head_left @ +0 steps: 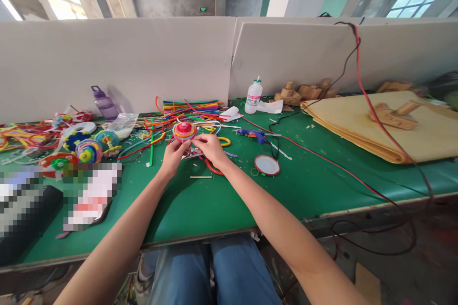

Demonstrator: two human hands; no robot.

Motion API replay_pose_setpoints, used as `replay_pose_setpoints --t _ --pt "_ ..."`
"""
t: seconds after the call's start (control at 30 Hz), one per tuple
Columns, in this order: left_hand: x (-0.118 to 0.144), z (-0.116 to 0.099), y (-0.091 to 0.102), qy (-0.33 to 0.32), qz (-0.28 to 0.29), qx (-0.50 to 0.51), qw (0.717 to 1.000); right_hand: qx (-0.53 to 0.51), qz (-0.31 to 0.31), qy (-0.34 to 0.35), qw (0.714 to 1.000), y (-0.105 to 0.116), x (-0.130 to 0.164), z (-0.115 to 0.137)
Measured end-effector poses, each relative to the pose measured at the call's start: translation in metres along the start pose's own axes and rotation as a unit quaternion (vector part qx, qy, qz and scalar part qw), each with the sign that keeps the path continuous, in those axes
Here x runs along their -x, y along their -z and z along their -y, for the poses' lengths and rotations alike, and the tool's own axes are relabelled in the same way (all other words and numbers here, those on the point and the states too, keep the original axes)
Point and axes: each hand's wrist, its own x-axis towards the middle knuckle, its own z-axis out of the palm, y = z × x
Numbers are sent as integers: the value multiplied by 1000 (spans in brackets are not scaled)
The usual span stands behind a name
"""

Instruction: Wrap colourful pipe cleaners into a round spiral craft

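At the left, colourful coiled discs lie beside a blurred-out phone; behind them a purple bottle leans, its contents hard to tell. The left hand pinches the underside of a striped coil, pink and orange, between thumb and fingertips, above the green table. The right hand has thumb and fingers drawn together at its lower right edge; whether they grip it cannot be told. Farther right are a blue glue gun and a white bottle, its pink label too small to read.
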Motion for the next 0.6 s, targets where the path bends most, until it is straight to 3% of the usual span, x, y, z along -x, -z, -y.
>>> replay_pose_setpoints --t 0.27,0.6 --pt "-1 0 0 28 3 42 999 98 -51 83 990 0 1 4" --pt "1 -5 -1 46 11 53 997 116 -40 84 989 -2 1 1"
